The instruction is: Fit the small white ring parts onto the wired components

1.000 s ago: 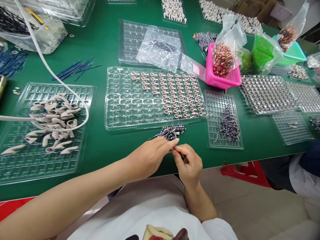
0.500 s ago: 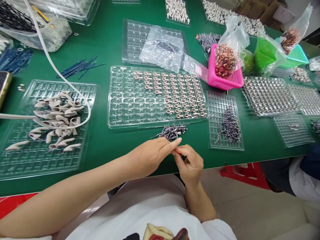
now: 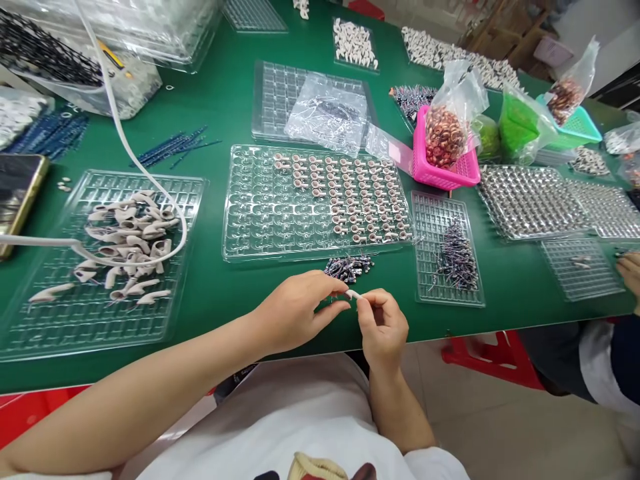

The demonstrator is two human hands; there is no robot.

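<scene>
My right hand [image 3: 383,327] pinches a small white curved plastic earphone stem piece [image 3: 354,294] between thumb and fingers, just past the near side of the table. My left hand [image 3: 303,312] comes in from the left; its index fingertip touches the far end of the piece, while its thumb sits lower with a gap between. Thin wires show faintly in that gap. Right behind the hands lies a small pile of short wired components [image 3: 349,268]. Beyond it, a clear moulded tray [image 3: 273,230] carries rows of white earphone pieces on its right half.
To the left, a clear tray [image 3: 150,327] bears heaped white housings [image 3: 133,233], crossed by a white cable [image 3: 113,107]. On the right are a tray of wired parts [image 3: 457,257] and a pink basket [image 3: 445,175] with a bag of copper-coloured parts. Another person's hand [image 3: 631,273] rests at far right.
The left thumb and index finger have spread apart, and the white piece now shows between the hands. The view has shifted slightly; another person's hand has appeared at far right.
</scene>
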